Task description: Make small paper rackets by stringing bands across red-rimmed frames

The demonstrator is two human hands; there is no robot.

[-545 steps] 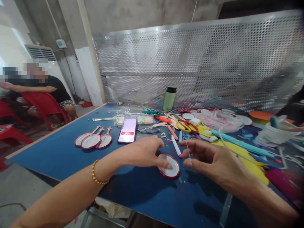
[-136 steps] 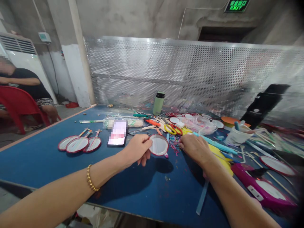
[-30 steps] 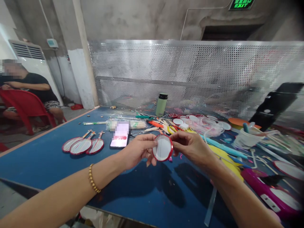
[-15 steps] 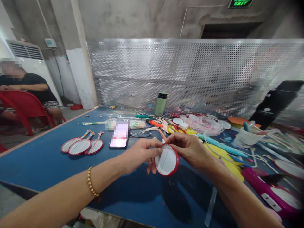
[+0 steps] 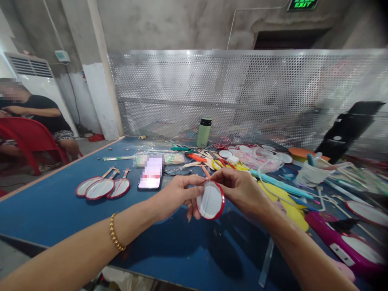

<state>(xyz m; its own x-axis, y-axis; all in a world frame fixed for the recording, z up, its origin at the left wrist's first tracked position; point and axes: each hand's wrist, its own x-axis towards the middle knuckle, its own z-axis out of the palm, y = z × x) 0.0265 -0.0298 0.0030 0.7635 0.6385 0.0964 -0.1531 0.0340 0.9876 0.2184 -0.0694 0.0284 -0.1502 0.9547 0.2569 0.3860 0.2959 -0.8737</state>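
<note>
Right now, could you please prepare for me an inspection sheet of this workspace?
Surface: blue tabletop, shadowed below the held disc.
Job's things: red-rimmed disc, held up; three red-rimmed paddles overlapping at left.
Clutter: phone, wooden sticks, scissors, plastic bag and yellow sheet, from centre to right.
Hands: left hand holds the disc; right hand at its upper rim, grip unclear.
Cables: white cord over the yellow sheet; ends untraceable.
Surroundings: perforated metal screen behind; seated person at left.
</note>
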